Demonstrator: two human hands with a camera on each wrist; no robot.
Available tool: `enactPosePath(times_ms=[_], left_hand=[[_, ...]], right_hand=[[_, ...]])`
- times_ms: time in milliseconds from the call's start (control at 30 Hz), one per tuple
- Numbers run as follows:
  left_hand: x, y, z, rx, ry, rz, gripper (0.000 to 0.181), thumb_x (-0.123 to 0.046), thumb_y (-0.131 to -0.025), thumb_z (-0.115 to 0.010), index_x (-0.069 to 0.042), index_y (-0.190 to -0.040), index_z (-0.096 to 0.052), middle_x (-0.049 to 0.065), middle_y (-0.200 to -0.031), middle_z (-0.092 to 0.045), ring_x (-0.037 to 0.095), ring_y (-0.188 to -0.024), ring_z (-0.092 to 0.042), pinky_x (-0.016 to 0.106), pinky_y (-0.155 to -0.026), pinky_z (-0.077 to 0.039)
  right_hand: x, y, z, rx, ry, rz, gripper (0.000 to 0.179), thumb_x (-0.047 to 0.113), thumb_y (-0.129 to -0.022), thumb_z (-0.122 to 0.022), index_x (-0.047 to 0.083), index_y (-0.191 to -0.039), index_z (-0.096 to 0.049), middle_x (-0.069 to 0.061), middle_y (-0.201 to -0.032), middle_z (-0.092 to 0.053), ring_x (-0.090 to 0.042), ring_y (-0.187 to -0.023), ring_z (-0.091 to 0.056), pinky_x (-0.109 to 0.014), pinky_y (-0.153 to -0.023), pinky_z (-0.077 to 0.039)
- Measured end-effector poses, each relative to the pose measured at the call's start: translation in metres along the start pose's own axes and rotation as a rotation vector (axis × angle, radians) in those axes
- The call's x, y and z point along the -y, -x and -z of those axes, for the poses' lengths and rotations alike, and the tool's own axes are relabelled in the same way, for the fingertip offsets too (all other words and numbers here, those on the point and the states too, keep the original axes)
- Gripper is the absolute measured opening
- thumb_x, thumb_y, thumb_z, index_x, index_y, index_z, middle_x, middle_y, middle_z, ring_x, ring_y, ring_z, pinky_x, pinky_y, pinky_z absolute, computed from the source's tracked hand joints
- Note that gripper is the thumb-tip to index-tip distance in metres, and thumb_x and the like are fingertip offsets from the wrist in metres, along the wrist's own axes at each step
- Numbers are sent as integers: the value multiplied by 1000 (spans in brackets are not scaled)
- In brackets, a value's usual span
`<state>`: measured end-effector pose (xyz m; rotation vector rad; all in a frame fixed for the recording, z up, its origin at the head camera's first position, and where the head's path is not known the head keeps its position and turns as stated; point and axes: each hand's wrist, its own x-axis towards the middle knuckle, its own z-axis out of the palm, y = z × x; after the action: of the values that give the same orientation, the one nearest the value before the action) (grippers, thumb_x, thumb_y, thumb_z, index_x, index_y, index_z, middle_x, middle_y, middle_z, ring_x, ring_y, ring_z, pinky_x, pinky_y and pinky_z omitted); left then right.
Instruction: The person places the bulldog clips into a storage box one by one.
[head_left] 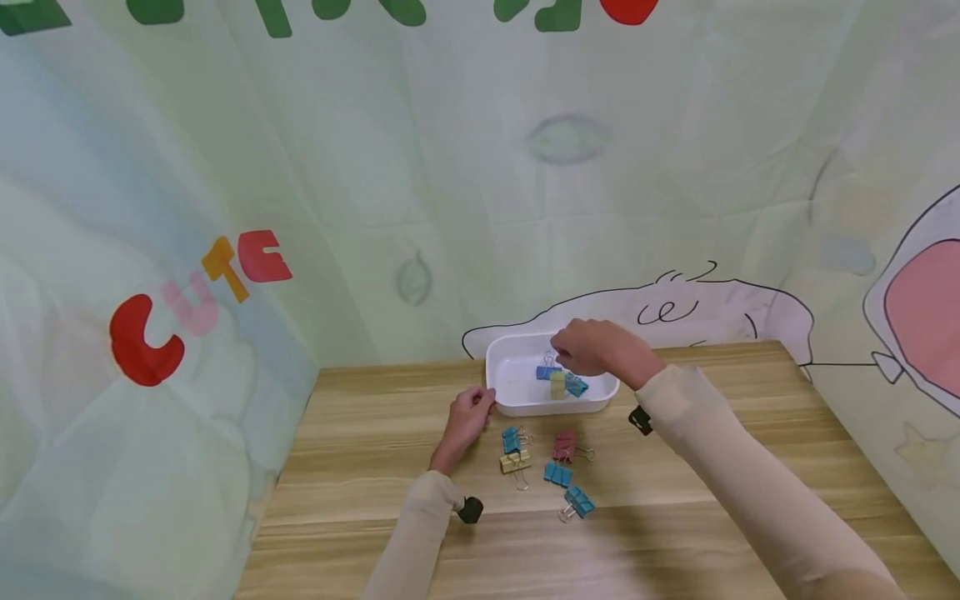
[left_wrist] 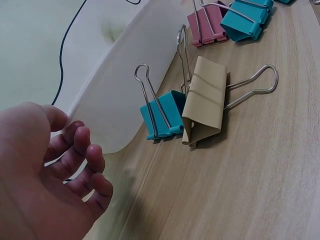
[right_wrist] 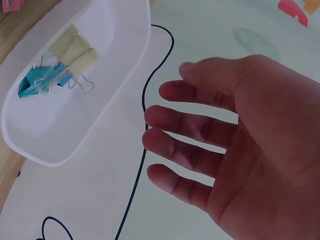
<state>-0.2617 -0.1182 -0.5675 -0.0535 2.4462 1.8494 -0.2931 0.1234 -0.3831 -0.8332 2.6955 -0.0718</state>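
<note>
A pale printed backdrop point(head_left: 450, 175) is hanging behind and beside the wood-grained surface point(head_left: 375, 433). Two light sleeves point(head_left: 738, 483) are reaching in over that surface, one from each side. A white tray point(head_left: 517, 379) is sitting near the back edge, by the backdrop.

The right hand point(head_left: 596, 346) is hovering over the back right part of the tray, its fingers loosely bent and spread, holding nothing. The left hand point(head_left: 469, 412) is pinching the tray's rim at the near left corner between thumb and forefinger, the other fingers curling loosely.

A black wrist device point(head_left: 470, 510) is showing at the left cuff.

Three binder clips are lying inside the tray, just below the right hand and on its near side: a yellow clip point(head_left: 558, 386), a blue clip point(head_left: 545, 372) and a teal clip point(head_left: 576, 385). Five more are resting on the surface in front of the tray, to the right of the left hand: a cream clip point(head_left: 515, 462) touching a turquoise one point(head_left: 512, 440), a dark pink clip point(head_left: 564, 446), and two blue-green clips point(head_left: 558, 475) nearer the person.
</note>
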Motion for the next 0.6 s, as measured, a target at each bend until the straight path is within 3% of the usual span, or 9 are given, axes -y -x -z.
enactPosePath(times_ms=[167,600], left_hand=[[0,1,-1,-1,3,1,34,-24,-110,-53,9,-103,-62,26,-94,-64,12,-65,-51,22,-56,-43],[-1,0,-1,-2,-12,12,30,-23,-110,-53,4,-101,-64,21,-93,-64,14,-66,-51,23,-57,-44]], right_hand=[[2,5,-7,40,-37,-12,13,24,-106,-60,13,-100,-65,0,-83,-60,-17,-76,-56,-32,-66,-47],[-5,25,-41,20,-18,26,17,26,-105,-63,16,-92,-65,2,-76,-57,-14,-69,-53,-31,-62,-45]])
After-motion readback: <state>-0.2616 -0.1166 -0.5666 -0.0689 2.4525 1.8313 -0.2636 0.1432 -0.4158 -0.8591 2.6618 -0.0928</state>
